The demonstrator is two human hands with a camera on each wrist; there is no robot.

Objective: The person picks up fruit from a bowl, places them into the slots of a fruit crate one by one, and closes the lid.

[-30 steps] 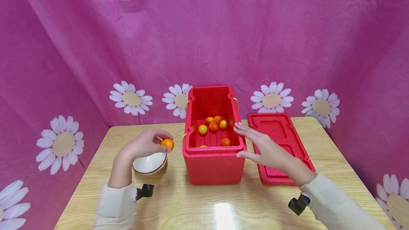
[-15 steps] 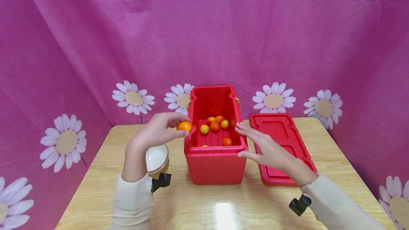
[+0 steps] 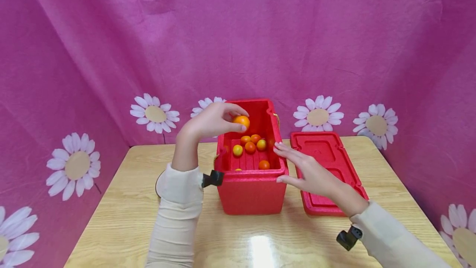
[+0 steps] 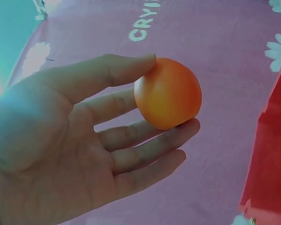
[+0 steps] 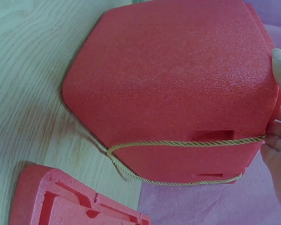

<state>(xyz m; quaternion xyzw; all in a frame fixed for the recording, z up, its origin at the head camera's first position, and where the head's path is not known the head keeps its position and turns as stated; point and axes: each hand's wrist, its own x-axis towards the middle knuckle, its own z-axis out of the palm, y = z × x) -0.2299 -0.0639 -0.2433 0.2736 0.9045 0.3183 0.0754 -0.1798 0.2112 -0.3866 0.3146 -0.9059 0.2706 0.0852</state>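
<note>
My left hand (image 3: 213,121) is over the back left part of the red foam box (image 3: 251,195). Between thumb and fingertips it pinches an orange tomato (image 4: 168,93), held above the box floor. Several red, orange and yellow tomatoes (image 3: 250,148) lie inside the box; one near the front wall is mostly hidden. My right hand (image 3: 310,175) rests on the box's front right corner, fingers extended along the rim and thumb at the front side. In the right wrist view, the thumb and fingertips (image 5: 271,140) touch the rim.
The red lid (image 3: 327,168) lies on the wooden table (image 3: 230,239) right of the box. A white bowl (image 3: 160,183) is mostly hidden behind the left sleeve. Gold rope (image 5: 178,142) runs along the box's side. A purple flowered cloth (image 3: 245,44) hangs behind.
My left hand has carried the tomato from above the bowl, rightward and up across the left rim, to over the box. The right hand has stayed at the corner.
</note>
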